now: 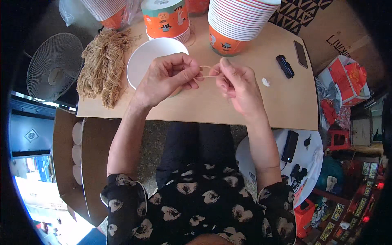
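Observation:
Both hands are raised above the near part of the table, closed on a thin tan cord (211, 76) that runs between them. My left hand (167, 79) pinches one end between thumb and fingers. A short distance to its right, my right hand (241, 87) grips the other end. Below and behind my left hand lies a white-lined paper bucket (141, 59), its mouth partly hidden by that hand. A large heap of similar tan cords (107, 61) hangs over the table's left part.
Orange paper buckets stand at the back, one group upside down (165, 24) and a tall nested stack (241, 24). A black object (284, 66), a phone (300, 54) and a white scrap (266, 82) lie right. A fan (55, 67) and cardboard box (67, 163) stand left.

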`<state>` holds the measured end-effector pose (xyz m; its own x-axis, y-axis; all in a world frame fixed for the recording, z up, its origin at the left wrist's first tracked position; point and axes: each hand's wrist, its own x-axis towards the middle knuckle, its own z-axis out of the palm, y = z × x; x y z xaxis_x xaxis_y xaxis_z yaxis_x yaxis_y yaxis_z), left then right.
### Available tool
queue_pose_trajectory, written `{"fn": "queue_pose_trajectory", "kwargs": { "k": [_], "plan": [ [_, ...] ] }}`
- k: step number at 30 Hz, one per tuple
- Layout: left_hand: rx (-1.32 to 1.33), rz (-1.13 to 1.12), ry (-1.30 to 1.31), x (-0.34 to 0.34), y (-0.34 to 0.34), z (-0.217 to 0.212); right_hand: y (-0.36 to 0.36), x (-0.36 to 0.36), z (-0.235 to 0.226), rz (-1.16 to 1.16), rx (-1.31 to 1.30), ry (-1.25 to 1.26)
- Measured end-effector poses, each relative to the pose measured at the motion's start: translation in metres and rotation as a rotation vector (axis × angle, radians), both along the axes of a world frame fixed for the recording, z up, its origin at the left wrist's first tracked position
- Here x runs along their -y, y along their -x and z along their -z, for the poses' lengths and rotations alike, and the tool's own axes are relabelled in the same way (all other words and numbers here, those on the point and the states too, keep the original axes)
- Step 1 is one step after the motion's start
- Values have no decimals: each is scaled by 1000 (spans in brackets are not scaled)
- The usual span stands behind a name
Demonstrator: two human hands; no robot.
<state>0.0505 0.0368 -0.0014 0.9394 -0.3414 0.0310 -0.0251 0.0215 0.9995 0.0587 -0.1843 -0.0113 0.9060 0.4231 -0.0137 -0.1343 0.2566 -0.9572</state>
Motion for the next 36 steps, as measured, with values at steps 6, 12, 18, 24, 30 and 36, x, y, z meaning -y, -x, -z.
{"fn": "queue_pose_trajectory", "kwargs": {
  "k": [6,12,18,24,30,36],
  "plan": [
    [24,18,-15,1,1,0,1,-1,2,50,33,-10],
    [-52,67,-67,-3,1,-7,1,-2,-2,32,49,-23],
    [-72,156,-88,-4,-5,-16,-3,-2,-10,74,263,174],
    [-127,219,4,0,-16,-26,-8,-4,-29,70,343,160],
    [-113,262,-2,-7,-23,-16,-10,-5,-39,72,406,230],
    [-141,228,111,-10,-17,-6,-13,-12,-36,53,414,224]
  ]
}}
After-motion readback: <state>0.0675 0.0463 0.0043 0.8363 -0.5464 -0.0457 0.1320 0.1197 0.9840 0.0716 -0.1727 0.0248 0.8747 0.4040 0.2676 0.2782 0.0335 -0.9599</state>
